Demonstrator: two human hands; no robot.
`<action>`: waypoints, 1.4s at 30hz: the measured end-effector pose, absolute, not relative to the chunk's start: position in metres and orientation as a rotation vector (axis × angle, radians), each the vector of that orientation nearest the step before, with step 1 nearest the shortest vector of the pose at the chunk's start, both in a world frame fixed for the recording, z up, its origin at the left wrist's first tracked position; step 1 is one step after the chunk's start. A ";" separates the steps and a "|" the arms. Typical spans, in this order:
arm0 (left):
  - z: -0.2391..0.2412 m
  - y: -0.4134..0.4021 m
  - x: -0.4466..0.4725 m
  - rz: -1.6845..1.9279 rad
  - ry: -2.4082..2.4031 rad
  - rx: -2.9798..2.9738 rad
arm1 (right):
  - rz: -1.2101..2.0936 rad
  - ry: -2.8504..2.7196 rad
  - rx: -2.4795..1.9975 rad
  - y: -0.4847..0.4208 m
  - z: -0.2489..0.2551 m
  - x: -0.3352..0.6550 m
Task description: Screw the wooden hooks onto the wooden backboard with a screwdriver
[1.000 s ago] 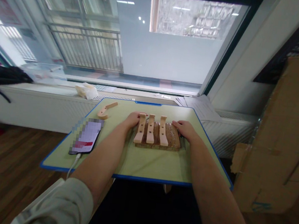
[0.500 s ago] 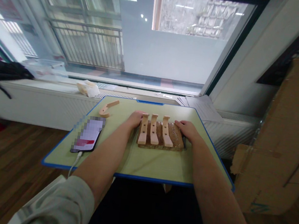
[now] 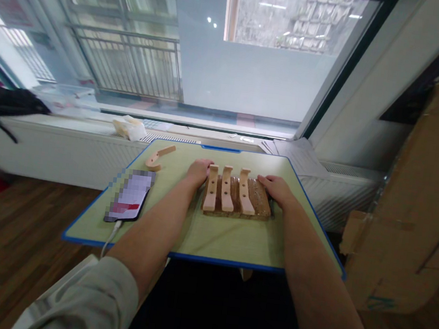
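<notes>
A brown wooden board (image 3: 256, 205) lies on a small green table with a blue rim (image 3: 210, 238). Three pale wooden hooks (image 3: 226, 189) lie side by side on the board, pointing away from me. My left hand (image 3: 197, 172) grips the board's left far corner, fingers curled over its edge. My right hand (image 3: 276, 188) rests on the board's right far part, fingers bent over it. A fourth wooden hook (image 3: 158, 157) lies loose at the table's far left, apart from both hands.
A phone (image 3: 129, 202) with a white cable lies on the table's left side. Behind the table runs a windowsill with a crumpled white bag (image 3: 130, 128) and papers (image 3: 296, 153). Cardboard boxes (image 3: 419, 199) stand at the right. Wooden floor surrounds the table.
Both hands keep their hold on the board. The board has shifted a little to the right; the view has tilted slightly.
</notes>
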State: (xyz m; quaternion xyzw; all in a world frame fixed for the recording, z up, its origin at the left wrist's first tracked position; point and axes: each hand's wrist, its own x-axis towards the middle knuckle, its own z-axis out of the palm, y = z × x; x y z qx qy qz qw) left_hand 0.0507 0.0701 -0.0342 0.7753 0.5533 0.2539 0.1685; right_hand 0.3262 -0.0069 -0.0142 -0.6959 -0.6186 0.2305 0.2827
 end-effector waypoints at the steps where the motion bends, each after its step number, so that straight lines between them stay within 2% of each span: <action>1: -0.036 0.072 0.050 0.774 1.581 2.201 | 0.626 -1.647 -1.857 -0.007 -0.014 0.326; 9: -0.020 0.077 0.043 1.436 1.735 1.963 | 0.644 -1.437 -1.829 -0.009 -0.009 0.324; 12: 0.000 0.065 0.048 1.842 1.461 1.780 | 0.616 -1.334 -1.767 -0.010 0.000 0.321; 17: 0.024 0.036 0.059 1.898 1.088 1.725 | 0.727 -1.411 -1.695 -0.019 0.013 0.314; 21: 0.028 0.034 0.058 1.913 1.050 1.534 | 0.772 -1.601 -1.873 -0.021 0.011 0.314; 25: 0.033 0.031 0.058 1.992 0.978 1.406 | 0.800 -1.719 -1.871 -0.018 0.005 0.312; 29: 0.039 0.010 0.067 1.818 0.722 1.587 | 0.657 -1.817 -1.864 -0.017 0.002 0.300; 37: 0.037 -0.013 0.069 0.937 0.674 1.916 | 0.602 -1.858 -1.944 -0.019 0.003 0.284; 42: 0.037 -0.007 0.061 0.789 0.702 1.819 | 0.329 -1.860 -1.924 -0.022 0.009 0.286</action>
